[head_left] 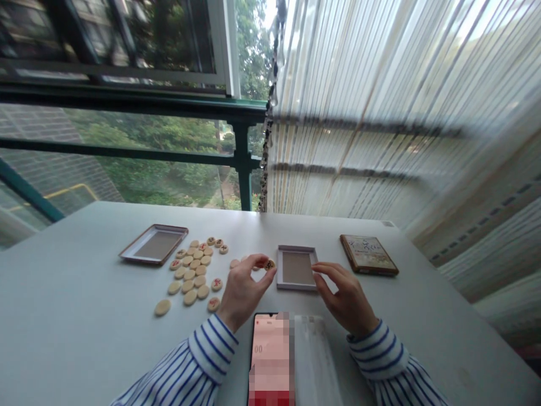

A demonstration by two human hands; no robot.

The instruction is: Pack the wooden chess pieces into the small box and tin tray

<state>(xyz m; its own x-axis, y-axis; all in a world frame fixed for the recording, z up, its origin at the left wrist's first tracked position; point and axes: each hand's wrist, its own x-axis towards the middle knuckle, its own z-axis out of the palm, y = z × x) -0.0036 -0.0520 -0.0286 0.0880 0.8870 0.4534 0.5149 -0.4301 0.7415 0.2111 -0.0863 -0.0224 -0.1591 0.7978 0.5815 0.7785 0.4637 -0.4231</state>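
My left hand (pixel 245 288) pinches a round Chinese chess piece (pixel 269 264) with a dark character on it, between thumb and forefinger. That piece is in the air just left of a shallow open box (pixel 297 289) with pale walls and a brown-grey bottom. At the box's right wall, my right hand (pixel 347 298) has its thumb and fingertips closed on the rim. Several more chess pieces (pixel 197 264) lie loose on the left, most with blank faces up and a few showing red or dark characters. A few pieces (pixel 234 263) are partly hidden behind my left hand.
A shallow box lid (pixel 154 245) with a brown edge lies at the far left of the white table (pixel 97 316). A decorated closed box (pixel 368 255) is at the right. Nearest me are a phone (pixel 270 349) and a translucent plastic packet (pixel 315 361). Windows and string curtains stand behind.
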